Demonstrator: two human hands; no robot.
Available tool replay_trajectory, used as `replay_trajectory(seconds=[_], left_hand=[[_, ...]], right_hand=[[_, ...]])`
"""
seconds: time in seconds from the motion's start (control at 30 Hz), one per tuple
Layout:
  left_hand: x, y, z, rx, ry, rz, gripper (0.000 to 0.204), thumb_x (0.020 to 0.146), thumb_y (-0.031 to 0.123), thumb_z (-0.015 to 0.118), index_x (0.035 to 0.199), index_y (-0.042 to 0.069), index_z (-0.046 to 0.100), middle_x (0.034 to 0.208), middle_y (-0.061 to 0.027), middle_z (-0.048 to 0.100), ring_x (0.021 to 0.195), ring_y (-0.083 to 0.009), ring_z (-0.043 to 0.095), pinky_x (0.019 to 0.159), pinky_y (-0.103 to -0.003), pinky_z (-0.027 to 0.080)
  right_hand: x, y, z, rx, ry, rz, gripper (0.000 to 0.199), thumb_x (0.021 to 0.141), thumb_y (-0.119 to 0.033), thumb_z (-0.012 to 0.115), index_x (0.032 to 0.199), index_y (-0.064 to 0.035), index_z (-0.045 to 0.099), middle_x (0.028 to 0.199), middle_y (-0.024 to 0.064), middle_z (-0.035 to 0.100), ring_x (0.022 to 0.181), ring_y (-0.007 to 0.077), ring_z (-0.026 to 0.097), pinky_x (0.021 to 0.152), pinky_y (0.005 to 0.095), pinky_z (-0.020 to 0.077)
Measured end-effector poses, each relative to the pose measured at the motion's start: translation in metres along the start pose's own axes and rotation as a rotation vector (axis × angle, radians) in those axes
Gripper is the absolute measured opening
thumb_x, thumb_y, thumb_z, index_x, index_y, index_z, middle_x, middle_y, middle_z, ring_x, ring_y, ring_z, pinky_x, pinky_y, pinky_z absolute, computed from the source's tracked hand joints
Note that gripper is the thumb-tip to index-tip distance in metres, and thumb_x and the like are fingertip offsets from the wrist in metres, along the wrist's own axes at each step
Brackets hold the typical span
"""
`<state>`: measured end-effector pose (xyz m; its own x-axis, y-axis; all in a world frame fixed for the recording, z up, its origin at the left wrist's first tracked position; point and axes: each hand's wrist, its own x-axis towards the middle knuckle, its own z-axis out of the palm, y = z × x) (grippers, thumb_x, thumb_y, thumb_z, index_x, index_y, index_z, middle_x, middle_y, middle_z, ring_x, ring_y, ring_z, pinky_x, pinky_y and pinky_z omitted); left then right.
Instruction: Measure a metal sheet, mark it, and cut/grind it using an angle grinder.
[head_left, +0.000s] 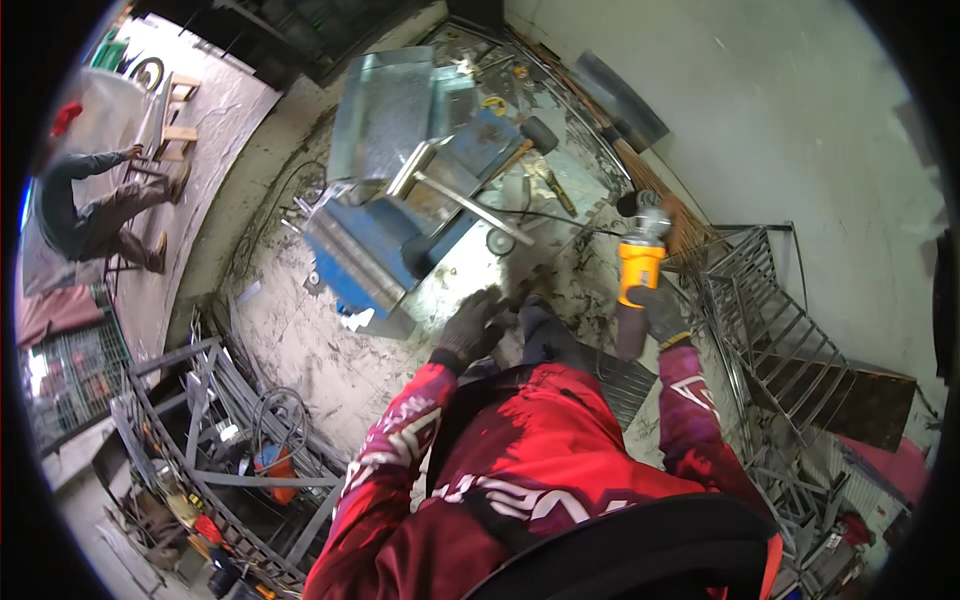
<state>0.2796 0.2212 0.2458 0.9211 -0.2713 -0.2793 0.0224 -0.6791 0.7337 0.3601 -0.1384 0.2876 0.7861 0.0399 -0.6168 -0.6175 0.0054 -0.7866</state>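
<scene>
Yellow-bodied angle grinder [640, 262] with grey metal head and dark rear handle: held upright-tilted, head pointing away, off the dusty concrete floor, just beside a grey welded steel frame; disc not discernible.

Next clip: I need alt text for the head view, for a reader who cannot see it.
A person in a red patterned jersey grips a yellow angle grinder in the gloved right hand, while the gloved left hand hangs open above a dirty concrete floor. Ahead stands a blue wheeled cart carrying sheet metal; metal frames lie right, and another person bends at far left.
</scene>
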Motion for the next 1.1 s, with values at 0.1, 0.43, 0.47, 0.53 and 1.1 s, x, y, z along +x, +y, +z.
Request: replay_trajectory(seconds=[0.1, 0.43, 0.47, 0.53, 1.1], left_hand=[[-0.022, -0.015, 0.016, -0.032, -0.187, -0.368, 0.044, 0.081, 0.031, 0.065, 0.118, 0.007, 0.061, 0.118, -0.0196, 0.063, 0.107, -0.0385, 0.06, 0.089, -0.045, 0.049], [-0.057, -0.001, 0.051, -0.075, -0.28, -0.825, 0.042, 0.082, 0.036, 0.065, 0.109, 0.004, 0.063, 0.103, -0.022, 0.067, 0.104, -0.0368, 0.063, 0.088, -0.043, 0.05], [-0.055, 0.001, 0.05, -0.146, -0.222, -0.847, 0.048, 0.08, 0.036, 0.067, 0.114, 0.003, 0.06, 0.109, -0.0228, 0.065, 0.105, -0.037, 0.063, 0.088, -0.043, 0.05], [-0.045, 0.001, 0.053, -0.269, -0.077, -0.84, 0.062, 0.077, 0.032, 0.073, 0.128, 0.005, 0.051, 0.119, -0.0216, 0.061, 0.106, -0.0352, 0.062, 0.087, -0.042, 0.051], [0.072, -0.038, 0.067, 0.082, 0.106, -0.721, 0.104, 0.074, 0.042, 0.075, 0.154, 0.018, 0.013, 0.155, -0.0268, 0.014, 0.138, -0.0462, 0.029, 0.106, -0.047, 0.039]], right_hand=[[0.076, 0.023, 0.027, -0.157, 0.033, -0.117, 0.048, 0.07, -0.018, 0.077, 0.112, -0.0065, 0.056, 0.085, 0.0015, 0.06, 0.069, 0.0149, 0.059, 0.062, 0.0299, 0.0514], [0.143, 0.119, 0.214, -0.085, 0.673, -0.106, 0.044, 0.069, -0.002, 0.073, 0.107, -0.006, 0.052, 0.094, 0.0061, 0.06, 0.079, 0.0211, 0.058, 0.068, 0.0321, 0.0486], [0.141, 0.129, 0.22, -0.147, 0.566, -0.082, 0.052, 0.067, -0.001, 0.075, 0.112, -0.0059, 0.049, 0.099, 0.0063, 0.059, 0.083, 0.0218, 0.058, 0.072, 0.0322, 0.049], [0.137, 0.146, 0.237, -0.021, 0.477, -0.071, 0.065, 0.064, 0.001, 0.077, 0.119, -0.0054, 0.044, 0.103, 0.0067, 0.059, 0.088, 0.0221, 0.058, 0.077, 0.0323, 0.0497], [0.119, 0.118, 0.199, -0.508, -0.296, 0.292, 0.067, 0.074, -0.022, 0.072, 0.132, -0.0026, 0.044, 0.108, 0.0172, 0.061, 0.104, 0.0304, 0.06, 0.088, 0.0389, 0.0478]])
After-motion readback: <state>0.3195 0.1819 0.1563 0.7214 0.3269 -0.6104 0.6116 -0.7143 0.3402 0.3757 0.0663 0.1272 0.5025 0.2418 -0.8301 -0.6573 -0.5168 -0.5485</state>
